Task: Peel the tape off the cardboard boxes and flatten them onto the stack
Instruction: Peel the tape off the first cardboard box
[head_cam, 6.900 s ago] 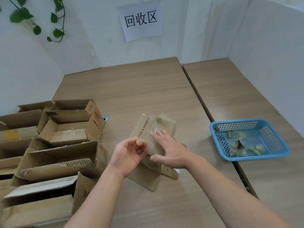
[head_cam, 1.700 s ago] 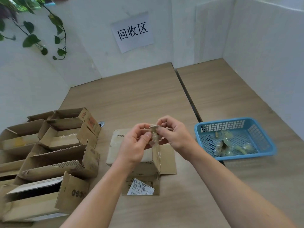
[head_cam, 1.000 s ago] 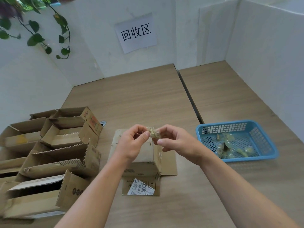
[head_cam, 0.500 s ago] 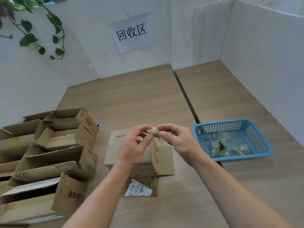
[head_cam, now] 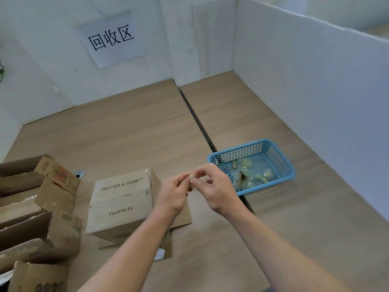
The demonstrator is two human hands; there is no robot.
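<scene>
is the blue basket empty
No, the blue basket holds several crumpled wads of tape.

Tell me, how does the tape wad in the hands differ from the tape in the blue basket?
The tape wad is a single ball, pinched in the air by the left hand and right hand; the tape scraps are several, lying loose in the blue basket. Both look crumpled and yellowish-clear.

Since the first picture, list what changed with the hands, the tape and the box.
The left hand and right hand let go of the box, now lying on the table, and pinch a balled tape wad between them, near the blue basket. The basket's scraps and the open boxes at left stayed.
</scene>
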